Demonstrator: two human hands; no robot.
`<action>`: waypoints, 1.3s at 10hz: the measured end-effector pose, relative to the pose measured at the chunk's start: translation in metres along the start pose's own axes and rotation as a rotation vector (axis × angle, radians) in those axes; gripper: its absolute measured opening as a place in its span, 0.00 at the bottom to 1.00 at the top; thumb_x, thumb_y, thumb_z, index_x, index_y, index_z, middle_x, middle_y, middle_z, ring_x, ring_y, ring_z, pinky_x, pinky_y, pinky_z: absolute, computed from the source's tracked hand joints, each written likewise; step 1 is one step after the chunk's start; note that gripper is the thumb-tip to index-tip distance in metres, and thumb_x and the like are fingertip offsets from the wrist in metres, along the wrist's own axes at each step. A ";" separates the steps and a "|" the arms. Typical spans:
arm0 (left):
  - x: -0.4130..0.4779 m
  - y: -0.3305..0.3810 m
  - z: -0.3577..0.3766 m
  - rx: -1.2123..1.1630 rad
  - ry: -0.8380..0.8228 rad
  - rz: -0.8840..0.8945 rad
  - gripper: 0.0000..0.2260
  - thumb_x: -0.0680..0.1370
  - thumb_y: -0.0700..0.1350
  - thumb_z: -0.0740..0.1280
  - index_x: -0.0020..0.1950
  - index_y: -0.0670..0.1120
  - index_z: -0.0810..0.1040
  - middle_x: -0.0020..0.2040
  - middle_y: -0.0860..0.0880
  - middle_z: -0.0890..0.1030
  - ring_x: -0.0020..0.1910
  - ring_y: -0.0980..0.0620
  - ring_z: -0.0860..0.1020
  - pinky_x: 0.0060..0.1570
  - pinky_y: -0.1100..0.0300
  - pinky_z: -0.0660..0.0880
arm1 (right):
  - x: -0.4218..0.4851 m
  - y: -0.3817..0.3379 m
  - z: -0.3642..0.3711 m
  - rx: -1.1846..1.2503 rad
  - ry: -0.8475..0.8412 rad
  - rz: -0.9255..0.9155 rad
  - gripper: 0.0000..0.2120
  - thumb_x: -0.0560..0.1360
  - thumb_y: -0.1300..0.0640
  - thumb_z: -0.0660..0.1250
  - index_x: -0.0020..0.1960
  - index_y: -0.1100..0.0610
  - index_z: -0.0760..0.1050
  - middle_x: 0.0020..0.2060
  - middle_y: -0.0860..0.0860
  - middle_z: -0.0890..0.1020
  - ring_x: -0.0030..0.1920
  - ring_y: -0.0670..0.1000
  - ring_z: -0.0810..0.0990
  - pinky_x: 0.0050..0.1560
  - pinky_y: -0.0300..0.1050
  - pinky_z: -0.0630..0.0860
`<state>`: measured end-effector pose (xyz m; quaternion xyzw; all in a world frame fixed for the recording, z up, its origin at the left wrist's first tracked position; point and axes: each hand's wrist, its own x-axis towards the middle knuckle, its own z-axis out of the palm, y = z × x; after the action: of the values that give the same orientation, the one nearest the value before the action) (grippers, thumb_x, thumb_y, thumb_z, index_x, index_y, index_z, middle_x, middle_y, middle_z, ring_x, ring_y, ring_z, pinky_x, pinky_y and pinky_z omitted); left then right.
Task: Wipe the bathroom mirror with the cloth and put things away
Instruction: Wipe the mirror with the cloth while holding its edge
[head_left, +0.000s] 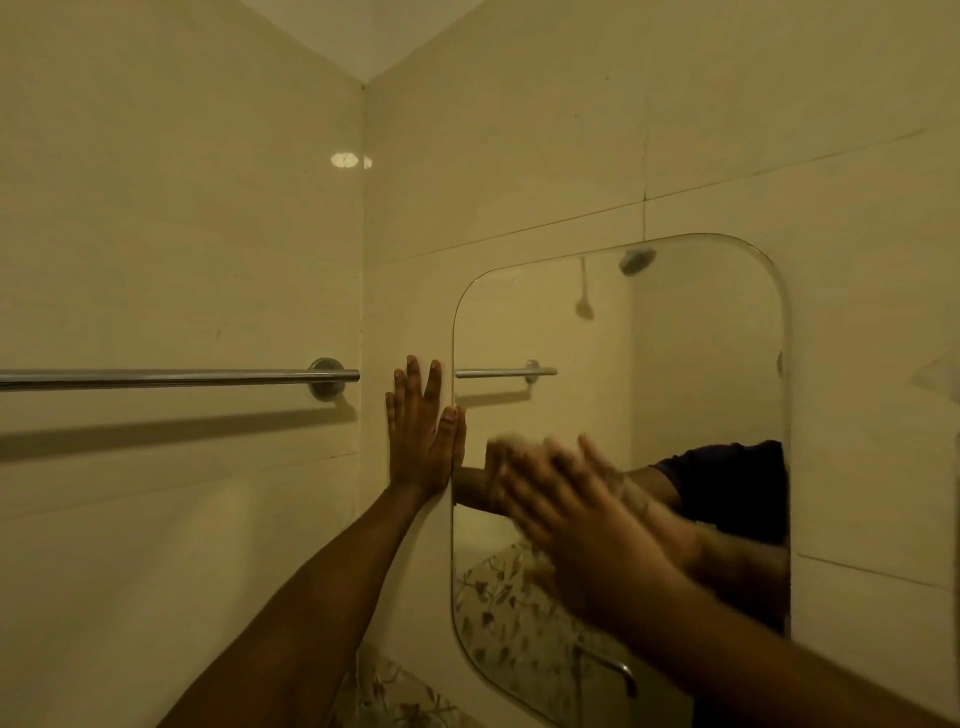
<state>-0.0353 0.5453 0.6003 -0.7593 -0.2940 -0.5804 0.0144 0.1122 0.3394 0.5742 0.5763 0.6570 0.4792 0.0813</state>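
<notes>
The wiping looks to be in hand, not finished: the right hand (566, 514) is a motion-blurred shape spread over the lower left part of the mirror (701, 364), which suits a stroke across the glass, and the putting-away has not begun as far as this view shows. How much of the glass is already clean cannot be read; its upper half reflects the far wall evenly, with a shower head showing in it, and no streaks or drops stand out in the dim yellow light. The left hand (423, 436) lies flat and released, fingers up, on the tiled wall (519, 156) just left of the mirror, its thumb side touching the mirror's left edge, so it is bracing and grasping nothing. The cloth (501, 449) is hard to make out: a pale smear at the far side of the right hand's fingertips, against the glass, is probably it, pressed under the palm. Whether that grip is clenched on it or only pushing flat I cannot tell through the blur. A towel rail (171, 376) runs along the left wall, well apart from both hands, and it hangs bare.
</notes>
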 end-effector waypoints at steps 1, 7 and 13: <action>0.001 -0.002 0.003 0.008 0.017 -0.004 0.29 0.84 0.52 0.48 0.85 0.49 0.47 0.87 0.44 0.42 0.87 0.43 0.40 0.84 0.38 0.42 | -0.049 -0.047 0.035 0.051 -0.168 -0.260 0.36 0.83 0.37 0.53 0.85 0.52 0.49 0.84 0.60 0.48 0.84 0.62 0.40 0.75 0.61 0.22; 0.006 -0.020 0.017 0.021 0.046 0.023 0.32 0.83 0.60 0.42 0.86 0.52 0.45 0.88 0.46 0.41 0.87 0.46 0.40 0.84 0.37 0.42 | 0.034 0.135 -0.085 -0.416 0.267 0.365 0.35 0.85 0.44 0.43 0.82 0.65 0.37 0.83 0.66 0.41 0.84 0.66 0.36 0.81 0.68 0.31; 0.017 -0.051 0.038 0.109 0.063 0.071 0.33 0.88 0.57 0.55 0.86 0.60 0.37 0.87 0.51 0.36 0.86 0.48 0.35 0.84 0.34 0.45 | 0.131 0.039 -0.055 -0.094 0.071 0.035 0.37 0.85 0.36 0.40 0.85 0.59 0.43 0.85 0.58 0.45 0.85 0.59 0.39 0.83 0.60 0.34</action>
<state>-0.0234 0.6088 0.5864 -0.7488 -0.2973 -0.5862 0.0856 0.0595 0.4146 0.6899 0.5659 0.6261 0.5309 0.0768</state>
